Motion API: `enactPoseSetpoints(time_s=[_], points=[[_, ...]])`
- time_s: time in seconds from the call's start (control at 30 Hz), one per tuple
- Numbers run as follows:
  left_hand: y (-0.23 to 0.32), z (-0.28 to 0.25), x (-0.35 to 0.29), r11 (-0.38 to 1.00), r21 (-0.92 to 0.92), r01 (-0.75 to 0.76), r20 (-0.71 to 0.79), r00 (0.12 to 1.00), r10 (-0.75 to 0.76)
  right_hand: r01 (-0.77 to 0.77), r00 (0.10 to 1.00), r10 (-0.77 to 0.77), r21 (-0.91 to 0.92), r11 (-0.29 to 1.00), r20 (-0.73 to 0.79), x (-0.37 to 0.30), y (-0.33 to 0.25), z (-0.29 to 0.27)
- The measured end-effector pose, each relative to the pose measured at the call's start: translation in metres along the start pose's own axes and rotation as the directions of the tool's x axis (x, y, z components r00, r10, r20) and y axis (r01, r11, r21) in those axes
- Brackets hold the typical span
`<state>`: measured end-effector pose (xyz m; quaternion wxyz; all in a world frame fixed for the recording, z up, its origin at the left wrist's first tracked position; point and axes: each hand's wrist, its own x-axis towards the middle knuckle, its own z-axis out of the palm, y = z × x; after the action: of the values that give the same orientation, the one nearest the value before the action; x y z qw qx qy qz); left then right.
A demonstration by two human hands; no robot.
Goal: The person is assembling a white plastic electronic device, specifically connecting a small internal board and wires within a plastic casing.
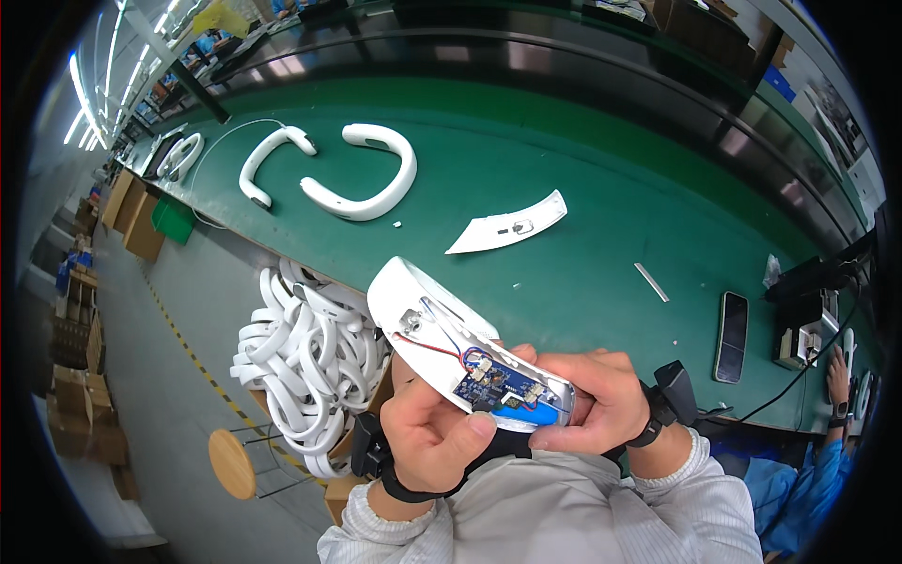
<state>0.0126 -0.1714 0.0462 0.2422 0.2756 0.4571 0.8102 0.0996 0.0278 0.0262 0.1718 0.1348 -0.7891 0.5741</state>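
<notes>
Between my two hands is an opened white curved device (434,355), which looks like a neck fan. Inside its shell show a blue circuit board (489,378), red and blue wires, and a bright blue battery (522,412) at the near end. My left hand (430,434) grips the shell from the left, its thumb at the edge by the board. With thumb and fingers, my right hand (594,399) pinches the rounded right end. Beyond the device, a loose white curved cover (505,228) lies on the green table (601,310).
Two white neck fans (406,174) (252,169) lie farther left on the table. A box heaped with white neck fans (305,362) stands below its edge, near a stool (231,464). At right are a phone (731,338), a thin strip (651,282), a cable and a co-worker's hand (838,378).
</notes>
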Motion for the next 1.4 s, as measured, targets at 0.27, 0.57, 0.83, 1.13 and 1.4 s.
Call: enactPoseSetpoints(time_s=[0.27, 0.57, 0.83, 1.13, 1.4], points=[[0.0, 0.004, 0.002, 1.0, -0.029, 0.008, -0.009, 1.0, -0.008, 0.018, 0.999, -0.017, 0.016, 1.0, -0.033, -0.001, 0.0, -0.001], [0.006, 0.0, 0.002, 0.999, -0.03, 0.04, -0.016, 0.999, -0.041, -0.062, 0.998, 0.061, 0.076, 0.995, 0.018, 0.0, 0.0, 0.002], [0.006, -0.005, -0.001, 1.0, -0.005, 0.026, -0.019, 0.999, -0.026, -0.077, 0.997, 0.076, 0.159, 0.984, 0.016, 0.002, 0.005, 0.01], [0.008, -0.006, -0.001, 0.999, -0.003, 0.048, -0.028, 0.998, -0.048, -0.067, 0.998, 0.064, 0.134, 0.989, 0.025, 0.002, 0.008, 0.01], [0.009, 0.003, -0.002, 0.99, 0.113, 0.09, -0.18, 0.981, -0.069, -0.161, 0.986, 0.152, 0.138, 0.977, 0.075, 0.0, 0.004, 0.01]])
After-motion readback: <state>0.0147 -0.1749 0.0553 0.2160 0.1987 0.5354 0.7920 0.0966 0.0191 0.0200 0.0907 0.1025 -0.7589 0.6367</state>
